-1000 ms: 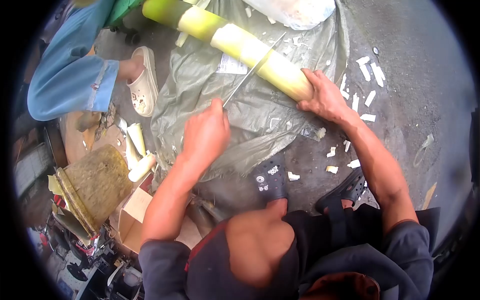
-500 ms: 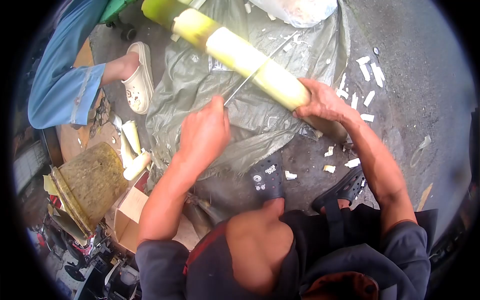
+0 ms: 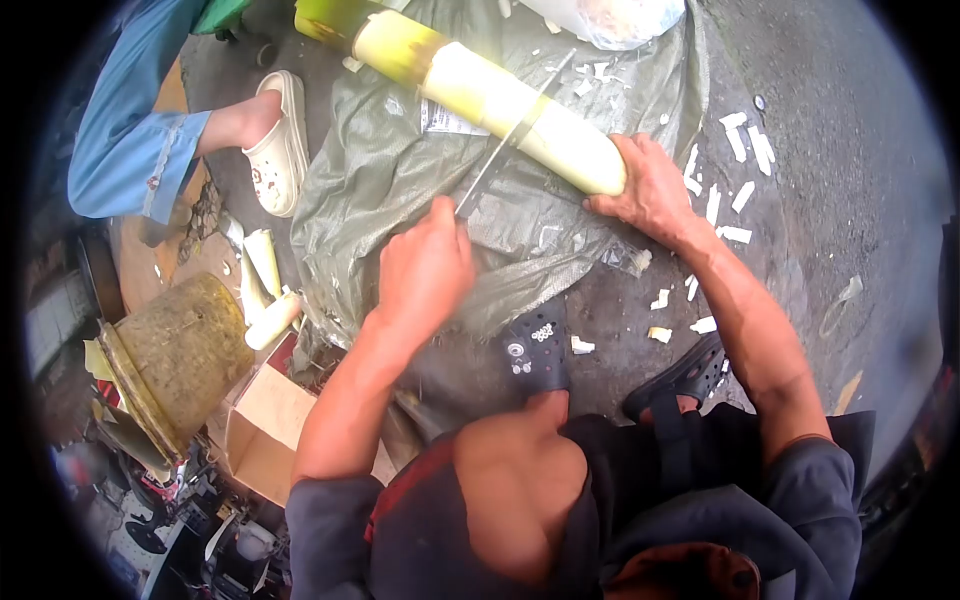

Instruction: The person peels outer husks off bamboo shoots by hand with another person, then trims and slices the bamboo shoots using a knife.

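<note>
A thick pale stalk (image 3: pixel 570 150), greener toward its far left end, lies slantwise over a grey-green woven sack (image 3: pixel 370 180). My right hand (image 3: pixel 655 195) grips its near right end, thumb below and fingers above. Closed in a fist, my left hand (image 3: pixel 425 265) holds a long thin-bladed knife (image 3: pixel 490 165); its handle is hidden in my fingers. The blade crosses the stalk at a slant, around the middle of the pale part, with its tip past the far side.
White chips (image 3: pixel 735 140) litter the ground at right. A clear plastic bag (image 3: pixel 620 20) sits at the top. Pale stalk pieces (image 3: pixel 272 320), a dirty yellow bucket (image 3: pixel 185 355) and a cardboard box (image 3: pixel 270 420) stand left. Another person's cream clog (image 3: pixel 278 165) is beside the sack.
My left hand and the knife have shifted slightly right, with the blade still across the stalk. The stalk's near end and my right hand have moved a little up.
</note>
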